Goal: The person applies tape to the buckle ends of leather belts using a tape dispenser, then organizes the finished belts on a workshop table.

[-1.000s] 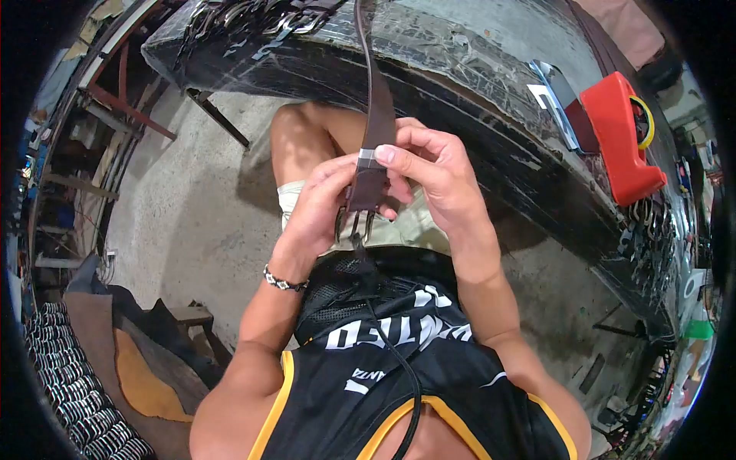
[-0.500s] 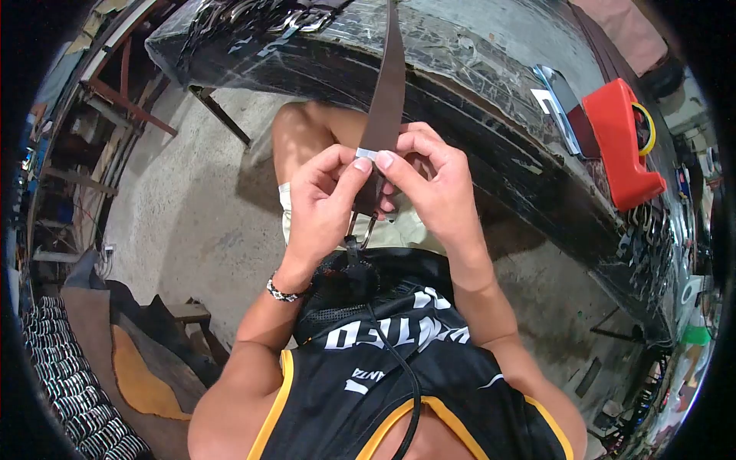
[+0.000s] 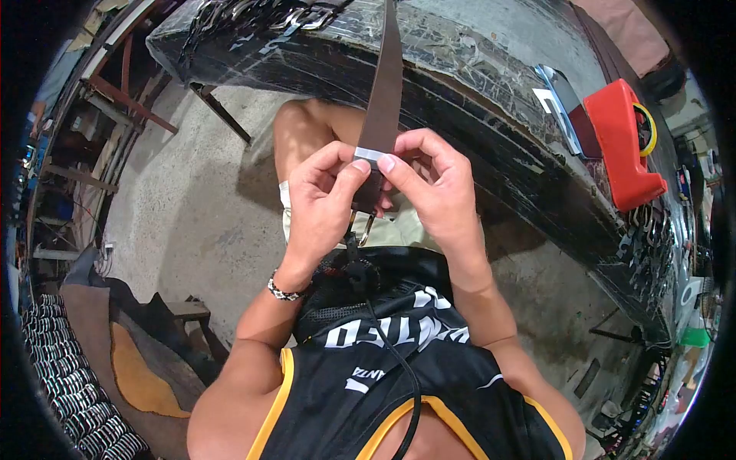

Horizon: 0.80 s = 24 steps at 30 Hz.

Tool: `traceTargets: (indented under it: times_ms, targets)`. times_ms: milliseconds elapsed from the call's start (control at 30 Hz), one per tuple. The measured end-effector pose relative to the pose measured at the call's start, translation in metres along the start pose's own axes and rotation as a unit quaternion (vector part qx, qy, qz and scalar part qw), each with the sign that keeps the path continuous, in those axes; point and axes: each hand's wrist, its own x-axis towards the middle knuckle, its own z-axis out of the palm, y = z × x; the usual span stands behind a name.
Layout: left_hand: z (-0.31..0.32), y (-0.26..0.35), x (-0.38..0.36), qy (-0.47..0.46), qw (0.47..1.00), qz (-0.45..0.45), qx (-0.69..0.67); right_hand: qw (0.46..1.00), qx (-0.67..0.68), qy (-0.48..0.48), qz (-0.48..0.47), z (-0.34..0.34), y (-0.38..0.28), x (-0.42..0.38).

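Observation:
A dark brown leather belt [image 3: 383,100] runs from the table down between my hands, its metal buckle [image 3: 367,230] hanging over my lap. Across the belt lies a short silvery strip [image 3: 369,154] that looks like tape. My left hand [image 3: 326,192] grips the belt's left edge, its thumb at the strip's lower left side. On the other edge, my right hand [image 3: 433,180] is closed round the belt, with the thumb tip pressing the strip's right end. Fingers of both hands are partly hidden behind the leather.
A red tape dispenser [image 3: 617,146] with a yellow roll stands at the right of the plastic-covered table [image 3: 491,84]. Several dark belts with buckles [image 3: 268,19] lie at its far left. Leather pieces [image 3: 146,368] and rows of buckle-like metal parts [image 3: 73,391] are at lower left.
My right thumb has slid a little to the right along the silvery strip, so more of the strip shows. The belt has shifted slightly left.

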Motion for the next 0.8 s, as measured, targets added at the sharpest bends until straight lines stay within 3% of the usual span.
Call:
traceTargets:
  times_ms: [67, 167, 300, 533, 633, 800]
  targets:
    - [-0.001, 0.001, -0.001, -0.006, 1.0, -0.001, 0.001, 0.999, -0.017, 0.042, -0.011, 0.011, -0.013, -0.003]
    - [-0.002, 0.0, -0.003, -0.012, 1.0, 0.006, 0.004, 0.977, -0.15, 0.083, -0.13, 0.012, -0.004, -0.008]
    - [0.001, -0.001, -0.005, -0.009, 0.999, 0.028, 0.014, 0.949, -0.244, 0.063, -0.189, 0.012, -0.008, -0.01]
    - [0.007, 0.001, -0.008, 0.019, 0.997, 0.058, 0.047, 0.952, -0.228, 0.062, -0.193, 0.012, -0.008, -0.009]
    - [0.01, -0.003, -0.007, 0.061, 0.976, 0.148, 0.151, 0.961, -0.204, 0.06, -0.176, 0.012, -0.008, -0.008]
    - [0.011, -0.003, -0.01, 0.072, 0.972, 0.155, 0.163, 0.964, -0.191, 0.057, -0.175, 0.013, -0.008, -0.006]
